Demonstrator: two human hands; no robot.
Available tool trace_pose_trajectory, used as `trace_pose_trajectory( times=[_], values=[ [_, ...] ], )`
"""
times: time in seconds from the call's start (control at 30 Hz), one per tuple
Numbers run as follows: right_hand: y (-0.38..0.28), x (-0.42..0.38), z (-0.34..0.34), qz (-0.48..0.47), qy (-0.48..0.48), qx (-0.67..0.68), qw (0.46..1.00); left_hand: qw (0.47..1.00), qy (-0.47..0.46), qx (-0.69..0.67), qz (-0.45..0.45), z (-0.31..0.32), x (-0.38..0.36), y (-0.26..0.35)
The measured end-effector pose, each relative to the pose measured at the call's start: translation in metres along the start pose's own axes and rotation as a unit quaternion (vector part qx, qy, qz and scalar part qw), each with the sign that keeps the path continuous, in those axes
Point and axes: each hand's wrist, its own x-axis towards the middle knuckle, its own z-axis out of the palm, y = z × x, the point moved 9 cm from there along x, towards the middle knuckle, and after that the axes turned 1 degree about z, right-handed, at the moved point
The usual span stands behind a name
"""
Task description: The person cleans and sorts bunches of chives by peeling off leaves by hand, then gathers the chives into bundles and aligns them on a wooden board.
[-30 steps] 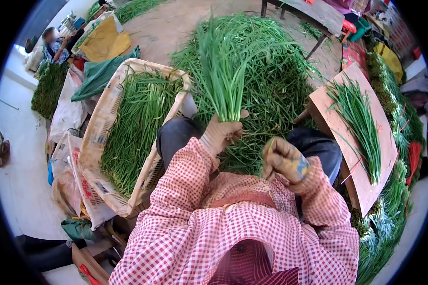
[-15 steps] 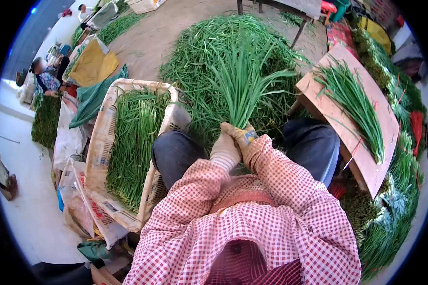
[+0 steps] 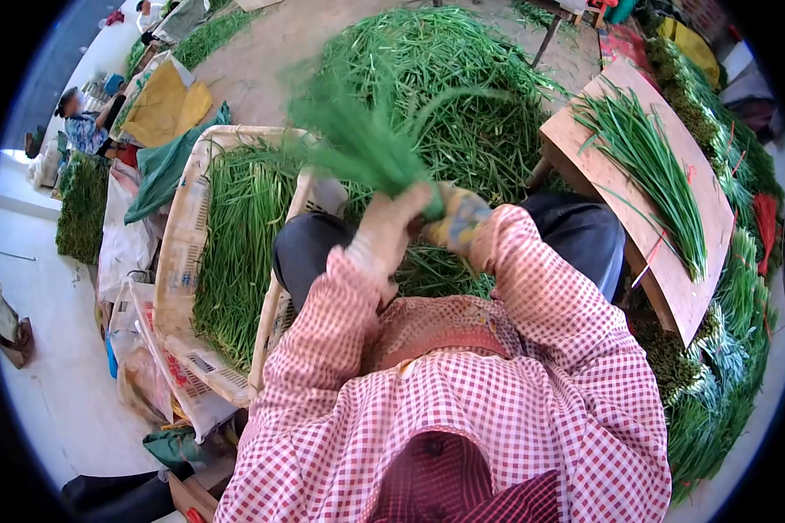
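Note:
A bunch of garlic chives [image 3: 371, 144], long green leaves blurred by motion, is held in front of my body, leaning up and to the left. My left hand [image 3: 388, 225], in a pale glove, is closed around its lower part. On the other side, my right hand [image 3: 459, 220], in a yellow and blue patterned glove, is closed at the stem ends. The fingers are partly hidden and smeared. Behind the bunch lies a large heap of loose chives [image 3: 471, 78] on the floor, reaching to between my knees.
To my left stands a white plastic crate [image 3: 255, 133] filled with chives. At my right, a wooden board [image 3: 711, 222] carries a bunch of chives [image 3: 658, 187]. Tied bunches [image 3: 728, 410] line the far right, beside red ties [image 3: 764, 228]. Another person [image 3: 85, 131] sits at the upper left.
The bunch has swung from nearly upright to a leftward tilt and is now blurred. My hands have risen slightly, and the right hand has turned around the stem ends.

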Motion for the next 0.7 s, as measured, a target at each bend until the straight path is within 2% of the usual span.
trace_pose_trajectory(
  times=[0.03,0.07,0.13,0.27,0.33,0.37,0.4,0.47,0.5,0.53,0.57,0.6,0.63,0.67,0.7],
  values=[
    [-0.01,-0.013,0.004,0.003,-0.005,-0.044,0.999,0.994,0.085,-0.05,-0.047,-0.005,0.001,-0.002],
    [-0.017,-0.025,0.007,0.007,-0.008,-0.088,0.996,0.986,0.146,-0.07,-0.027,0.01,-0.014,0.02],
    [-0.015,-0.03,0.009,0.023,-0.021,-0.1,0.995,0.981,0.145,-0.131,0.008,0.001,0.009,0.004],
    [-0.001,-0.043,0.013,-0.014,0.024,-0.053,0.998,0.98,0.152,-0.125,0.037,-0.001,0.012,0.002],
    [0.01,-0.055,0.013,-0.022,0.026,-0.014,0.999,0.96,0.215,-0.166,0.067,-0.005,0.01,0.013],
    [0.018,-0.061,0.015,-0.031,0.029,0.012,0.999,0.966,0.22,-0.114,0.072,-0.003,0.008,0.027],
    [0.03,-0.07,0.014,-0.014,0.03,0.012,0.999,0.975,0.174,-0.099,0.099,-0.002,0.013,0.041],
    [0.061,-0.093,0.018,0.024,-0.091,0.004,0.996,0.97,0.179,-0.11,0.122,0.0,0.019,0.07],
    [0.086,-0.096,-0.001,-0.029,0.02,-0.056,0.998,0.972,0.168,-0.113,0.12,0.015,0.023,0.075],
    [0.103,-0.1,-0.015,-0.081,0.127,-0.116,0.982,0.972,0.152,-0.023,0.175,0.032,0.022,0.093],
    [0.084,-0.115,-0.065,-0.071,0.153,-0.011,0.986,0.961,0.135,0.067,0.23,0.05,0.02,0.108],
    [0.074,-0.121,-0.104,-0.13,0.218,-0.01,0.967,0.963,0.128,0.065,0.228,0.067,0.026,0.107],
    [0.052,-0.134,-0.144,-0.17,0.287,-0.056,0.941,0.957,0.066,0.108,0.26,0.101,0.034,0.108],
    [0.036,-0.14,-0.173,-0.221,0.329,-0.035,0.917,0.945,0.004,0.149,0.292,0.138,0.042,0.108],
    [0.021,-0.146,-0.202,-0.272,0.368,-0.019,0.889,0.94,-0.014,0.155,0.303,0.167,0.049,0.104]
  ],
)
